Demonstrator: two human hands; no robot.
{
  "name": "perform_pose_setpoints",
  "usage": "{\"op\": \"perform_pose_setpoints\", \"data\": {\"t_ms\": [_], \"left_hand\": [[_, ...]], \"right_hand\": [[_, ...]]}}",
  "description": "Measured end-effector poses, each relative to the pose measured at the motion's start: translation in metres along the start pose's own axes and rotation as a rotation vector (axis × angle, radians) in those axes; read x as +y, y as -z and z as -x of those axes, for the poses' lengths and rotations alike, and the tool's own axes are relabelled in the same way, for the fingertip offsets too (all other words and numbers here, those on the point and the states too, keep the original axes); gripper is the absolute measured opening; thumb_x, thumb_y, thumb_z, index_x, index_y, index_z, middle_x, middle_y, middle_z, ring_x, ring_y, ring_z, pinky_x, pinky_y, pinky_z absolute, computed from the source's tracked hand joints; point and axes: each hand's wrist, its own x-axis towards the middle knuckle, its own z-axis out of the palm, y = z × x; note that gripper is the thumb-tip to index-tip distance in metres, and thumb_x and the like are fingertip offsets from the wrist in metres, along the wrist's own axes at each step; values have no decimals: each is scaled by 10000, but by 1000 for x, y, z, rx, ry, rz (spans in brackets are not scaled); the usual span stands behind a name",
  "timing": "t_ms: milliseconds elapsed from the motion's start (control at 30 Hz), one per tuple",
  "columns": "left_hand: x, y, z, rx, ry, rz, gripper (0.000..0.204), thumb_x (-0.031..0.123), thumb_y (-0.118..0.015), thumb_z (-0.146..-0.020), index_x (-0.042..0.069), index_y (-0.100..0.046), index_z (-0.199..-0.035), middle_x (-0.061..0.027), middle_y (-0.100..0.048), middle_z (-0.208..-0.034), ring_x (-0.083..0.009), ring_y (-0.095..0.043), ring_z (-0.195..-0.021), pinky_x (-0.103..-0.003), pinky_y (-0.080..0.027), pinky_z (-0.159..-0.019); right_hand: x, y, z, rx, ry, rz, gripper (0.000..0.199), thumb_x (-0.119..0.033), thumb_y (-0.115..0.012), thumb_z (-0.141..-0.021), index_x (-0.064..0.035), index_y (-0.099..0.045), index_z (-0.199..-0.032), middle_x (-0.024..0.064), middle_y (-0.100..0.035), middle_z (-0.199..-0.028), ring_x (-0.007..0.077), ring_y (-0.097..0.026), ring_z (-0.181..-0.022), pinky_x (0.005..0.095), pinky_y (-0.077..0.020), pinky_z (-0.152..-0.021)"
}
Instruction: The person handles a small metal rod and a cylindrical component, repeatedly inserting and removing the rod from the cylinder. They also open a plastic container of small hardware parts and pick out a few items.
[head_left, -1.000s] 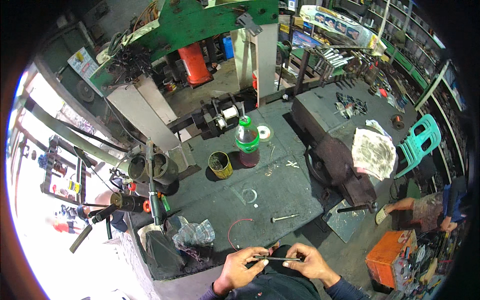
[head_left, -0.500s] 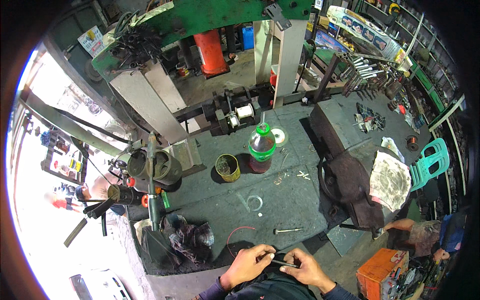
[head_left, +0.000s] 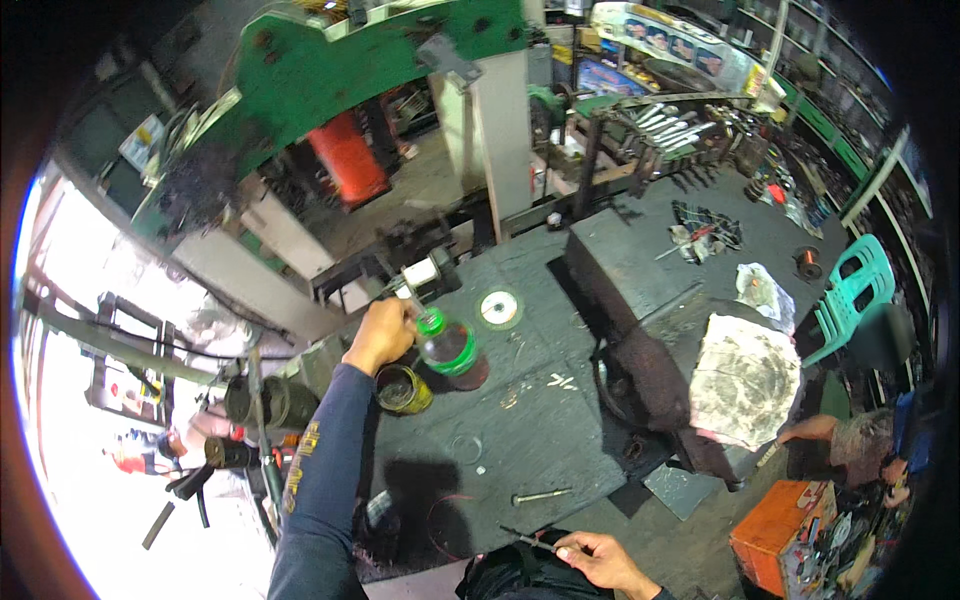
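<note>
My left arm stretches forward across the bench, and my left hand (head_left: 381, 335) is closed around a pale thin stick (head_left: 410, 298) that stands out of the top of a clear bottle. The bottle (head_left: 448, 350) has a green neck and band, with dark red liquid low inside. Just below that hand stands a yellowish open can (head_left: 401, 389) with dark contents. Near the bench's front edge, my right hand (head_left: 603, 562) pinches a thin dark metal rod (head_left: 528, 539) that points to the left. A bolt (head_left: 541, 495) lies on the bench beyond the rod.
A dark vise (head_left: 650, 375) stands right of centre, with a stained cloth (head_left: 746, 380) beside it. A white-centred disc (head_left: 499, 309) lies behind the bottle. The green press frame (head_left: 370, 55) rises at the back. An orange toolbox (head_left: 783, 535) and another person's arm (head_left: 810, 429) are at right.
My left hand has let go of the rod and reached forward and left to the bottle's top. The right hand keeps the rod. The view has shifted and tilted.
</note>
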Motion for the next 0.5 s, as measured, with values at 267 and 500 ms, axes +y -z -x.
{"op": "perform_pose_setpoints", "data": {"t_ms": [267,500], "left_hand": [[-148,-154,-96,-575,-272,-326,241,300,-755,-714,127,-787,-879,-142,-764,-853,-324,-745,-827,-417,-571,-750],[-106,-148,-98,-455,20,-73,228,268,-759,-747,102,-792,-901,-169,-769,-899,-343,-756,-870,-456,-575,-732]], "right_hand": [[6,23,20,201,25,-93,231,-229,-677,-981,-27,-736,-1078,28,-716,-887,114,-599,-834,306,-510,-792],[19,30,20,305,30,-128,252,-238,-678,-981,-24,-733,-1103,77,-744,-932,153,-652,-893,336,-527,-838]]}}
